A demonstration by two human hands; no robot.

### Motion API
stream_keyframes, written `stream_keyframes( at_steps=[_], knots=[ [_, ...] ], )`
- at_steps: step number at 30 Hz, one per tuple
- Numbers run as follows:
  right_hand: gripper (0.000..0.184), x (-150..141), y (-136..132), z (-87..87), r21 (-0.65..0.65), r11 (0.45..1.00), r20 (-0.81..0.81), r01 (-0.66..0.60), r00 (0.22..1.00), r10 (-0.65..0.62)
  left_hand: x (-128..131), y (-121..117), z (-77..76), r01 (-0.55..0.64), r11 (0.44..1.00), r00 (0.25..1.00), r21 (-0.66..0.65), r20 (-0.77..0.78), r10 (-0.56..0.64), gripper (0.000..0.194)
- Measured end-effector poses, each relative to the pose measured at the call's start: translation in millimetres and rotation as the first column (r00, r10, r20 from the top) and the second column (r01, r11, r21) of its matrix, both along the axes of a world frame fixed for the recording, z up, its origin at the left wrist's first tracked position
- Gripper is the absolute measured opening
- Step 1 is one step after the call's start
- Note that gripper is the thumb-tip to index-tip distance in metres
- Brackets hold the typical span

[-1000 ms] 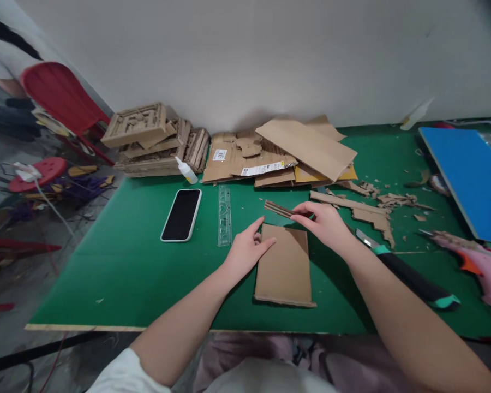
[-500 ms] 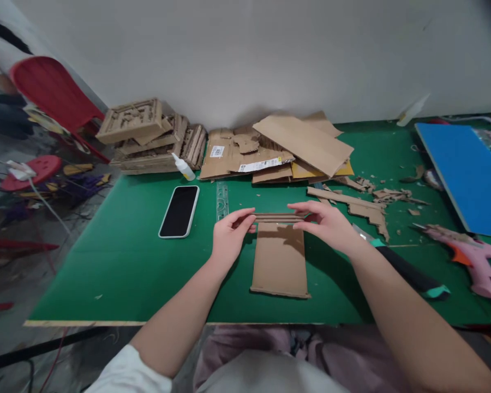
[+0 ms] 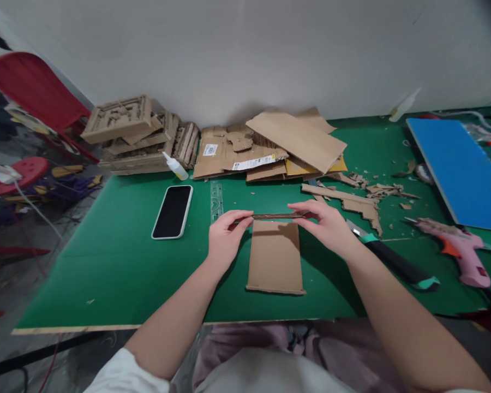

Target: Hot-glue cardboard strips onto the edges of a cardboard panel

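Between my two hands a narrow cardboard strip (image 3: 273, 216) is held level, edge towards me. The fingers of my left hand (image 3: 229, 232) pinch its left end. My right hand (image 3: 325, 224) grips the right end between thumb and fingers. Below the strip, a rectangular cardboard panel (image 3: 275, 256) lies flat on the green table (image 3: 118, 273), with a thin strip along its near edge. Its far edge is close under the held strip; whether they touch I cannot tell. To the right of my right hand lies a utility knife (image 3: 396, 259) with a black and teal handle.
A phone (image 3: 172, 212), a clear ruler (image 3: 216, 201) and a glue bottle (image 3: 175, 166) lie left. Cardboard sheets (image 3: 297, 139) and stacked cardboard frames (image 3: 126, 134) line the wall. A pink glue gun (image 3: 458, 245), cardboard scraps (image 3: 362, 207) and a blue board (image 3: 460, 169) are on the right.
The held cardboard, earlier showing as several layered strips spread apart, now appears as one thin edge. Both hands keep their pinch. The whole view has shifted slightly.
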State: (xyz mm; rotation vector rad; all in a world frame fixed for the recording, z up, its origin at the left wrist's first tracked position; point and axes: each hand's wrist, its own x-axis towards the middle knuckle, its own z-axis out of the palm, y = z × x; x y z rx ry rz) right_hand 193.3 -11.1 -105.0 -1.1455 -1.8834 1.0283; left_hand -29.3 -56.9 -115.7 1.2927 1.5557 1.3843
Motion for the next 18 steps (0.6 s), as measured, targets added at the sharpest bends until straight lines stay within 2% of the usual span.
stream_keyframes(
  at_steps=[2,4,6,9,12,18],
  knots=[
    [0.025,-3,0,1.2,-0.103,0.993,-0.074,0.06,0.995,-0.068,1,0,0.9,0.013,0.998,0.999,-0.053,0.052,-0.01,0.015],
    [0.025,-6,-1,2.7,-0.262,0.959,-0.197,0.108,0.967,-0.162,2,1,1.8,0.067,0.987,0.985,-0.148,0.165,-0.043,0.023],
    [0.026,-8,0,3.3,-0.42,0.9,-0.298,0.119,0.918,-0.261,3,2,2.3,0.146,0.962,0.95,-0.232,0.303,-0.072,0.031],
    [0.027,-10,1,1.2,-0.598,0.795,-0.328,0.106,0.872,-0.363,3,4,1.8,0.241,0.921,0.876,-0.305,0.477,-0.072,0.034],
    [0.03,-10,2,-3.0,-0.656,0.75,-0.31,0.092,0.872,-0.378,2,5,1.4,0.289,0.891,0.825,-0.35,0.563,-0.046,0.035],
    [0.033,-12,0,-6.6,-0.649,0.752,-0.283,0.114,0.882,-0.377,2,5,0.6,0.283,0.89,0.822,-0.358,0.569,-0.033,0.037]
  ],
)
